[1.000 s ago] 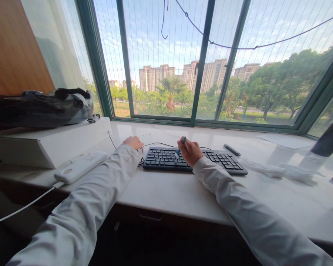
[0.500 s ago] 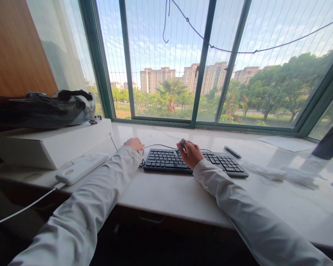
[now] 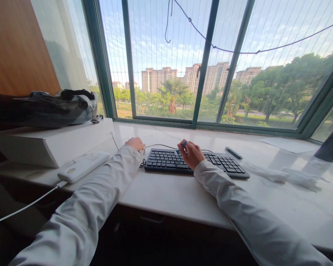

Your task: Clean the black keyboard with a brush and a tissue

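A black keyboard [image 3: 169, 159] lies flat on the pale tabletop in front of me. Over its middle keys, my right hand [image 3: 192, 154] is closed around a small blue brush [image 3: 184, 143], whose pale end points down at the keys. The fingers hide part of its handle. Just beyond the keyboard's left end, my left hand [image 3: 135, 143] rests curled on the table, beside the thin black cable [image 3: 158, 145]. Its fingers face away from me, so whatever may be in them is hidden.
At left, a white box [image 3: 51, 144] carries a dark bag [image 3: 44, 107]; a white power strip [image 3: 83, 167] lies before it. Right of the keyboard are a black stick-like object [image 3: 233, 152], crumpled clear plastic [image 3: 291, 176], a paper sheet [image 3: 288, 145] and a dark bottle [image 3: 330, 144].
The whole view has shifted slightly to the right. Both hands keep nearly the same places, the right one still gripping the brush over the keys.
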{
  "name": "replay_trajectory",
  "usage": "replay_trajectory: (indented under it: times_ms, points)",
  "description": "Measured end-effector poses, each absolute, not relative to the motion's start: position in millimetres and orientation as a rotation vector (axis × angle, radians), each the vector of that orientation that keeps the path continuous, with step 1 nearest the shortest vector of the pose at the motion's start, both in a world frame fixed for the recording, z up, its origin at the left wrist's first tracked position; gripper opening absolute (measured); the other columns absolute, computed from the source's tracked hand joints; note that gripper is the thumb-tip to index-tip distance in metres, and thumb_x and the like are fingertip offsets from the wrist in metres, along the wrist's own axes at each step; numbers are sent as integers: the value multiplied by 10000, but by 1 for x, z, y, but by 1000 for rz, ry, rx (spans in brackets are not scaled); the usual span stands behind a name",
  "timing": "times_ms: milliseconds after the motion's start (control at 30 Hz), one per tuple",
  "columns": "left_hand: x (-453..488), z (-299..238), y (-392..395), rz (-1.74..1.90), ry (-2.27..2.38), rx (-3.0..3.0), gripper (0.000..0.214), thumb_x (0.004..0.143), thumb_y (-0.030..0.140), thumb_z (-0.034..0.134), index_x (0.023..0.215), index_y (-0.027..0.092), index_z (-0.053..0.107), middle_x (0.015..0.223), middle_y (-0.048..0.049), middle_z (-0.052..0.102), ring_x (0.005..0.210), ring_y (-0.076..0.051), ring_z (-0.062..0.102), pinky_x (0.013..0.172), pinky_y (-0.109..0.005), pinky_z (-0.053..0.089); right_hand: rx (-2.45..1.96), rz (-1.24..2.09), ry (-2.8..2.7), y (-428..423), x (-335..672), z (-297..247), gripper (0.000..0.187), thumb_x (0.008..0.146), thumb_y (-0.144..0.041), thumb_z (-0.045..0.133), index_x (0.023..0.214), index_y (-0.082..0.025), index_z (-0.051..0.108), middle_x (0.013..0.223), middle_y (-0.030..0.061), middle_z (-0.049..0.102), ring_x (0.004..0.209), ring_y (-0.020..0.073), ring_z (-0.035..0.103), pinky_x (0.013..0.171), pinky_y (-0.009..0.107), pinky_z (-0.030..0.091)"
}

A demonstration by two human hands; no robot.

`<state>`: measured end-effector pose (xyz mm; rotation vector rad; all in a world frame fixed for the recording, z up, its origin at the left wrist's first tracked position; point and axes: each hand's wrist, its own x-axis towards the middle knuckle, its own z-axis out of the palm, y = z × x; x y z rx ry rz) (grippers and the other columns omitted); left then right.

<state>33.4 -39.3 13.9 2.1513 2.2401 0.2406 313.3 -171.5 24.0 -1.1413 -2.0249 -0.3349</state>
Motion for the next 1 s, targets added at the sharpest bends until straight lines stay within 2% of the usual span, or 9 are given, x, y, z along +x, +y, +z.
replay_trajectory:
  times_ms: [500, 800, 1000]
  points:
    - [37, 20, -47, 239, 2240, 2147, 293, 682, 462, 544, 774, 278, 752, 985, -78, 690, 923, -261, 615, 754, -327, 473, -1151, -324, -2029, -165, 315, 21, 224, 927, -362, 462, 864, -201, 604, 659, 6, 616, 642, 142, 530, 699, 259, 361]
    - [35, 18, -44, 218, 2237, 2158, 327, 688, 479, 533, 796, 263, 753, 999, -91, 692, 924, -264, 618, 752, -320, 469, -1172, -254, -2028, -162, 317, 19, 133, 884, -297, 548, 875, -210, 649, 712, 10, 662, 702, 149, 563, 714, 263, 381]
    - [34, 17, -42, 222, 2210, 2177, 329, 691, 487, 532, 782, 260, 752, 975, -92, 694, 912, -258, 619, 760, -315, 467, -1212, -227, -2036, -161, 317, 16, 139, 878, -252, 539, 917, -217, 668, 762, 23, 673, 758, 161, 582, 758, 275, 403]
